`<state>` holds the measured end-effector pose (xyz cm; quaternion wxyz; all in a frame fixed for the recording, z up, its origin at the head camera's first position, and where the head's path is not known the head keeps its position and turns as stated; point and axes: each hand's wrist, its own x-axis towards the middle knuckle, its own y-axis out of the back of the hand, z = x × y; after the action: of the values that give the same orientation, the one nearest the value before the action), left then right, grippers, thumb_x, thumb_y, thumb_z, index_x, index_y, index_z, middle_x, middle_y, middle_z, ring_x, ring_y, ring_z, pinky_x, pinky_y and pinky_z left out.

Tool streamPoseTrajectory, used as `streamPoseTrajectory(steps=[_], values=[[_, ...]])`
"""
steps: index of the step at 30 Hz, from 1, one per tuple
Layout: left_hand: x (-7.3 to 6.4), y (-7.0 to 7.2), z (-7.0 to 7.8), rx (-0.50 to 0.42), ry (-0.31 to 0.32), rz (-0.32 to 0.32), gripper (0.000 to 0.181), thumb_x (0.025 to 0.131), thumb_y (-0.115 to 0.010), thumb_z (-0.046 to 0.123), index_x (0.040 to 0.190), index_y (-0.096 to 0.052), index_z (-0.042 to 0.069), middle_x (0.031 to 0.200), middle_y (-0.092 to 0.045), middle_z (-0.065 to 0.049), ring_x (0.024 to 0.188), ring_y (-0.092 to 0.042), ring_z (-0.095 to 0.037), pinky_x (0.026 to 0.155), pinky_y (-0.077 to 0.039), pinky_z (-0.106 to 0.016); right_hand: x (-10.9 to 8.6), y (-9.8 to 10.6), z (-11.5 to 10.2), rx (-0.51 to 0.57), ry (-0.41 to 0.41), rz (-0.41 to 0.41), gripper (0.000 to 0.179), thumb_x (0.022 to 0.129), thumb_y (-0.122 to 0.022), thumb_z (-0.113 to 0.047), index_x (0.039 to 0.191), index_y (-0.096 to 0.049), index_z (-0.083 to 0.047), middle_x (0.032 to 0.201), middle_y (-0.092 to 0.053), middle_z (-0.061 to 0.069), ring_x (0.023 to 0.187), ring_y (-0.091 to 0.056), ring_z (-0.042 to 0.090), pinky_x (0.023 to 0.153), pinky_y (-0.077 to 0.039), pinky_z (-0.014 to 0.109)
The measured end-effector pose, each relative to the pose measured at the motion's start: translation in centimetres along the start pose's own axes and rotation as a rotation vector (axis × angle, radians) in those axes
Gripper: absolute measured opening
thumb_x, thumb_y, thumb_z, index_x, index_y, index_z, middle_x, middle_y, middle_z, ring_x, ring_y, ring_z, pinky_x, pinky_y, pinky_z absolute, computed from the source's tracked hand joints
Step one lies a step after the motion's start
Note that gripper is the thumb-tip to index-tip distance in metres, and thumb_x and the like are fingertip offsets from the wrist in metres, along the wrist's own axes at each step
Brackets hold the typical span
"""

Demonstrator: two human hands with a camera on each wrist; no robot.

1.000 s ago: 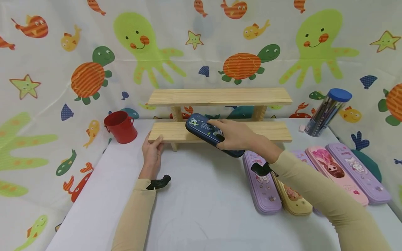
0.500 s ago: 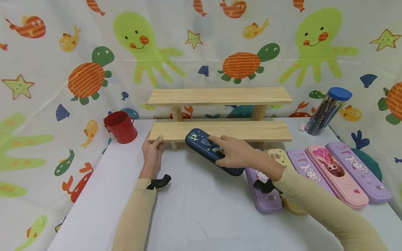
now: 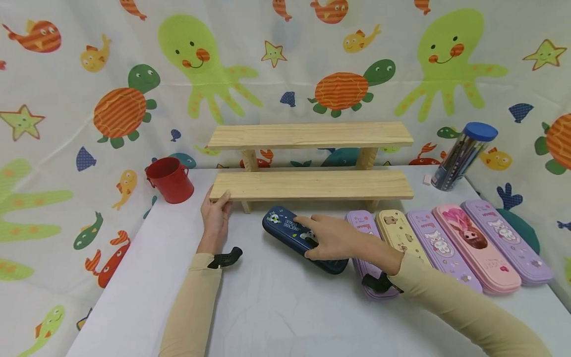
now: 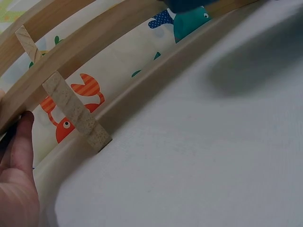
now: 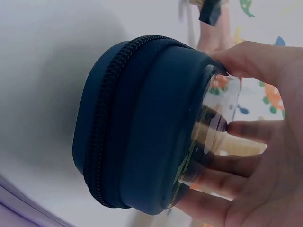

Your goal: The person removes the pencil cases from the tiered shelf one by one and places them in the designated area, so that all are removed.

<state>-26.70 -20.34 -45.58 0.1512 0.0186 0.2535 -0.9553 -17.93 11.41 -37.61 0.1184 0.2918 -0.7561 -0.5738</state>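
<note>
My right hand (image 3: 336, 239) holds a navy blue zip pencil case (image 3: 285, 229) with a panda print. Thumb and fingers span its sides, as the right wrist view shows, where the zipper (image 5: 102, 118) runs round the case. It slants in front of a two-tier wooden shelf (image 3: 312, 185), close over the white table. Off to the left, my left hand (image 3: 216, 218) grips the left end of the lower board, thumb on top and fingers beneath. The left wrist view has that hand (image 4: 19, 175) at the board's underside, beside a wooden leg (image 4: 71, 106).
Right of the navy case, several pencil cases lie side by side, among them a yellow one (image 3: 398, 228) and a pink one (image 3: 475, 248). A red bucket (image 3: 171, 181) stands left of the shelf. At the back right is a blue-lidded tub of pencils (image 3: 461, 156) near a small eraser-like block (image 3: 427, 179).
My right hand has lowered the navy pencil case from over the lower board to in front of the shelf, near the table. The left hand has stayed on the board.
</note>
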Motion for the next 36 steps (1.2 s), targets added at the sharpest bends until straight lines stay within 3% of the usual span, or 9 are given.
streamPoseTrajectory(steps=[21, 29, 36], values=[[0.0, 0.1, 0.0, -0.006, 0.012, -0.005, 0.072, 0.096, -0.064, 0.006, 0.157, -0.028, 0.022, 0.157, -0.039, -0.005, 0.135, -0.051, -0.017, 0.11, -0.047, -0.025, -1.0, -2.4, -0.3, 0.009, -0.171, 0.01, 0.084, 0.078, -0.076, -0.051, 0.15, -0.043, -0.022, 0.126, -0.061, 0.013, 0.087, -0.057, 0.018, 0.062, -0.05, 0.027], [-0.1, 0.1, 0.1, 0.007, 0.017, 0.007, 0.072, 0.096, -0.064, 0.009, 0.157, -0.029, 0.024, 0.156, -0.039, -0.003, 0.134, -0.051, -0.017, 0.108, -0.048, -0.023, -1.9, -2.9, -0.4, 0.014, -0.213, 0.002, 0.086, 0.078, -0.075, -0.057, 0.151, -0.04, -0.029, 0.13, -0.051, 0.019, 0.08, -0.055, 0.02, 0.052, -0.045, 0.027], [-0.2, 0.1, 0.1, 0.011, 0.016, -0.001, 0.072, 0.095, -0.065, 0.01, 0.156, -0.029, 0.025, 0.156, -0.041, -0.002, 0.134, -0.052, -0.016, 0.106, -0.049, -0.022, -2.7, -2.8, -0.6, 0.008, -0.243, 0.028, 0.085, 0.079, -0.075, -0.058, 0.151, -0.043, -0.024, 0.128, -0.048, 0.019, 0.076, -0.054, 0.021, 0.053, -0.044, 0.027]])
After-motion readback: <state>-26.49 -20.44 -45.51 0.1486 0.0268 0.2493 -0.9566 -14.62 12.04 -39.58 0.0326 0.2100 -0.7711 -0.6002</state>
